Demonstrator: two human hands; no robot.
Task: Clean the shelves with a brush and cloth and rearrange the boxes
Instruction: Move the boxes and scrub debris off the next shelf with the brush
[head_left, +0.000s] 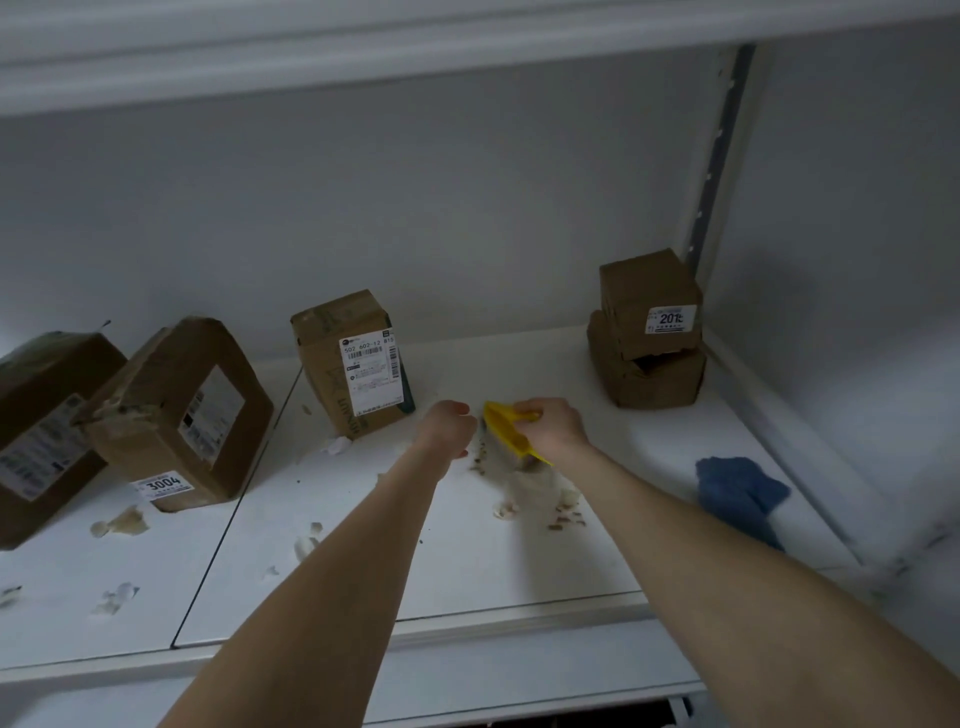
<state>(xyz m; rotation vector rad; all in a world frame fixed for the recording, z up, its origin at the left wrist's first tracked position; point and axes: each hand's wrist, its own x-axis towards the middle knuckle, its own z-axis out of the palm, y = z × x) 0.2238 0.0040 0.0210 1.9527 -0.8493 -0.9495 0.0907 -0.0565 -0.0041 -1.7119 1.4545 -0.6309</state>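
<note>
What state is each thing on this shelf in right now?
brush: gripped by right hand, over debris
left hand: curled, nothing visible in it
cloth: crumpled, lying untouched
box 3004: tilted
middle box: standing on end
corner boxes: stacked two high
debris: scattered on shelf

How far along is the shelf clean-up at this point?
Early on. Done: nothing clearly finished. In hand: the right hand grips the brush over brown crumbs mid-shelf. Left: pale scraps litter the shelf's left side, the cloth lies unused at the right, and the boxes stand scattered, some tilted.
</note>
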